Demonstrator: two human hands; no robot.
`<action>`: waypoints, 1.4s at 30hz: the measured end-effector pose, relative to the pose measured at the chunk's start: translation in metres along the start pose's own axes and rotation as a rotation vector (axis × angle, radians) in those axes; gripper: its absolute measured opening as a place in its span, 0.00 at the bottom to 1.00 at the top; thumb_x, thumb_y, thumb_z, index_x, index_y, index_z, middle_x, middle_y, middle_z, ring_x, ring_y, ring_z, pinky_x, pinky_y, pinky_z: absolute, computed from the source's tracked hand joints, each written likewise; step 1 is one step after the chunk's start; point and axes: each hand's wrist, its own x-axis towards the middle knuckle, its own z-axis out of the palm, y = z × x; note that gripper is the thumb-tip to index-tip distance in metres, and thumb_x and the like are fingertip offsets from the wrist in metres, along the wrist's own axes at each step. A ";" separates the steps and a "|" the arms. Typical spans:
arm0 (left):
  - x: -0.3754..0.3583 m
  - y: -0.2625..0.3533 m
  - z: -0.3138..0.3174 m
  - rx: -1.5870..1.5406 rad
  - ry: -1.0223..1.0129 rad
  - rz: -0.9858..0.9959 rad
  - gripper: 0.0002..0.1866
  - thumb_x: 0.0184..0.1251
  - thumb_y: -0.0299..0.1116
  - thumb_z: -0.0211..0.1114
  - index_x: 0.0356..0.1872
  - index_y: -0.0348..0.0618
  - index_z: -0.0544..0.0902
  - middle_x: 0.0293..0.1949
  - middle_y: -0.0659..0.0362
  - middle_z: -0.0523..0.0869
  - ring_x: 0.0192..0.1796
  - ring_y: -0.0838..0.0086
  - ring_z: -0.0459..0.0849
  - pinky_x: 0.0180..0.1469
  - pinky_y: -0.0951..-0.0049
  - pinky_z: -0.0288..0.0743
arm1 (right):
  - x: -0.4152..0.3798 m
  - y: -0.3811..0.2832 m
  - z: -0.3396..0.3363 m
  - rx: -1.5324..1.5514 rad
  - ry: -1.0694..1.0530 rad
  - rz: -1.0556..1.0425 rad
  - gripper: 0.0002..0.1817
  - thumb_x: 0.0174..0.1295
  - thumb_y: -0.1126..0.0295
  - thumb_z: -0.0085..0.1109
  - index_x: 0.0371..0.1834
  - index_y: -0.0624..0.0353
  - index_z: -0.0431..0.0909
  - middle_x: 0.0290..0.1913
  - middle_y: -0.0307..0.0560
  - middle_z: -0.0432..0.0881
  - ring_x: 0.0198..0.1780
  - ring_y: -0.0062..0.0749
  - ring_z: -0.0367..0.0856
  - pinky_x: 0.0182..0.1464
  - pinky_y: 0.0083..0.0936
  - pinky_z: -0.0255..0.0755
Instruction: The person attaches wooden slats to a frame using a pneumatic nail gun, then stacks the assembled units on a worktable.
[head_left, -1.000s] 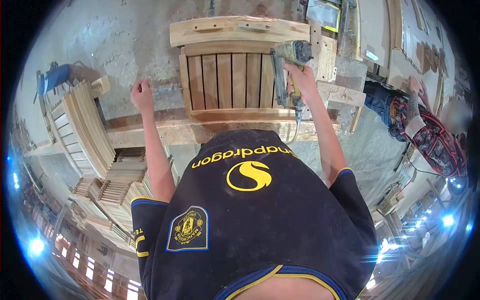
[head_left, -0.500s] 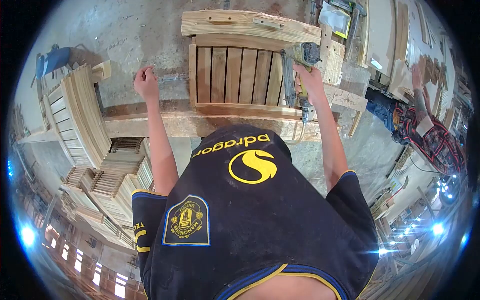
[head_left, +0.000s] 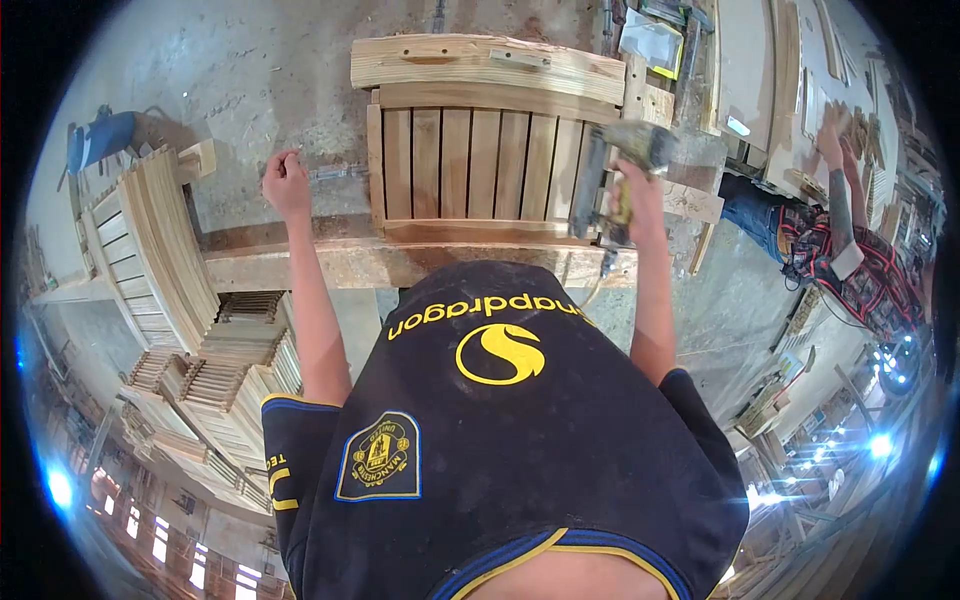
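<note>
1. A nail gun is gripped in the right hand; its nose is set just beside the right edge of a slatted wooden panel, near the lower rail; the tool is blurred, so the exact contact point cannot be told.
2. Compared with half a second ago, the gun is tilted outward and is carried lower and further right along the panel's edge; a shift to a fresh fixing point on that side is suggested.
3. The left hand is closed in a loose fist and is held well apart from the panel, over the grey floor on the left; nothing can be seen in it; its place is nearly unchanged.
4. The panel is laid flat across a long timber beam, directly in front of the person; a thick curved top rail is joined to its far end.
5. Stacks of finished slatted pieces are seen at the left; another person's sleeve is seen at the right, at a separate bench.
</note>
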 end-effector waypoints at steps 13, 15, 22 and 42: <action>0.073 0.140 0.158 0.044 -1.133 -0.481 0.23 0.65 0.50 0.50 0.40 0.38 0.79 0.26 0.57 0.80 0.18 0.72 0.69 0.21 0.71 0.64 | 0.077 -0.006 -0.113 -0.396 0.643 -0.544 0.15 0.59 0.60 0.55 0.39 0.62 0.78 0.38 0.50 0.82 0.38 0.31 0.81 0.40 0.32 0.75; 0.100 0.150 0.220 -0.484 -1.039 -0.907 0.27 0.68 0.54 0.45 0.45 0.37 0.76 0.24 0.58 0.76 0.19 0.72 0.65 0.19 0.72 0.57 | 0.092 -0.040 -0.046 0.316 0.444 -0.392 0.15 0.59 0.60 0.54 0.39 0.62 0.77 0.38 0.48 0.81 0.38 0.35 0.81 0.41 0.32 0.74; 0.107 0.285 0.198 -1.418 -0.638 -0.476 0.26 0.69 0.53 0.43 0.45 0.40 0.78 0.30 0.56 0.76 0.24 0.71 0.65 0.23 0.73 0.57 | 0.233 -0.105 0.087 1.082 -0.156 0.147 0.18 0.63 0.54 0.44 0.33 0.60 0.73 0.32 0.48 0.79 0.36 0.42 0.78 0.40 0.39 0.72; 0.192 0.346 0.116 -1.646 -0.992 0.212 0.27 0.72 0.54 0.43 0.48 0.38 0.77 0.14 0.65 0.65 0.19 0.75 0.64 0.24 0.73 0.58 | 0.268 -0.153 0.076 0.983 -0.215 0.235 0.20 0.53 0.47 0.56 0.21 0.53 0.74 0.21 0.47 0.76 0.25 0.40 0.77 0.26 0.38 0.74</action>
